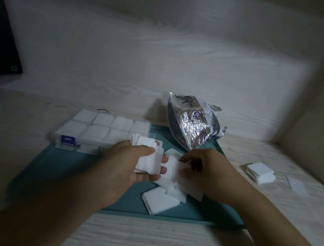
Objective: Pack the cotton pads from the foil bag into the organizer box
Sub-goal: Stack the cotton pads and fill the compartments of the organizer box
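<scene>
Both hands were busy over the teal mat (53,170): my left hand (131,166) gripped a stack of cotton pads (149,156), thumb on top and fingers curled under, while my right hand (210,173) pinched at the loose pads (174,177) lying beside it. Worktop (142,241) was pale wood grain, mat on it. Organizer box (103,132) sat at the mat's far left, long axis running left to right, latch facing me; the visible compartments looked filled with white pads, the near right one hidden behind the stack. Foil bag (193,124) lay crumpled at the mat's far right corner, long axis running away from me; mouth direction, couldn't tell. Held stack was fanned, its upper edge pointing toward the box. Another small pile (159,202) lay nearer me, a spare stack (259,172) off the mat to the right. Step, I judged: gathering and squaring loose pads. Next calls for aligning the stack, then seating it flat in whichever compartment is free.
</scene>
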